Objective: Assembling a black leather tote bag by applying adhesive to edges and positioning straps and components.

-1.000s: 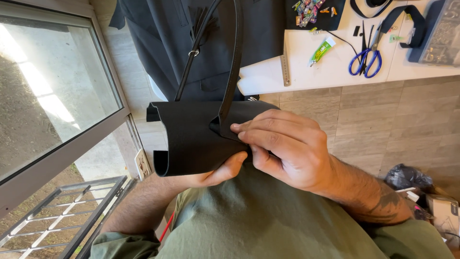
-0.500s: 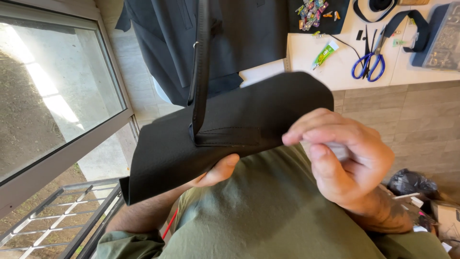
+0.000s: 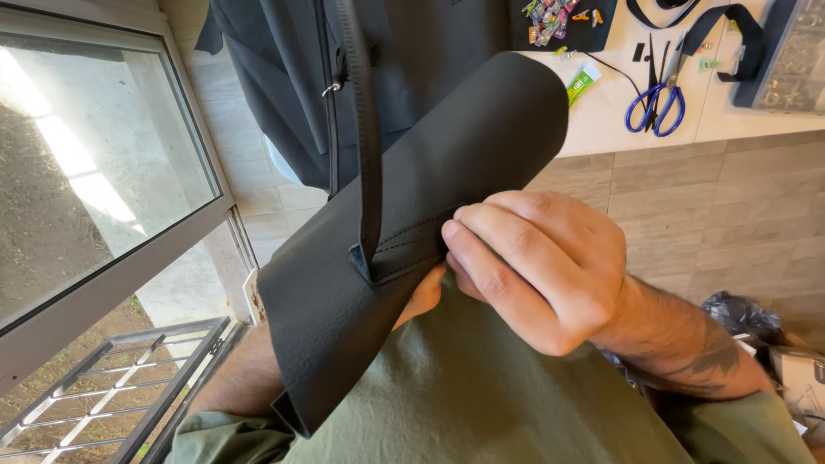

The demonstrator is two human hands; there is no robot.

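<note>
Pinching black leather piece (image 3: pixel 447 163) in right hand (image 3: pixel 533 266).

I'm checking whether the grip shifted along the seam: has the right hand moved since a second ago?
Yes. The right hand has slid right along the black leather piece, toward the blue scissors.

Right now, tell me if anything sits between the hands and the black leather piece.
Nothing visible does. The right hand already pinches the black leather piece at its stitched edge beside the strap; the left hand is mostly hidden underneath it, touching.
</note>
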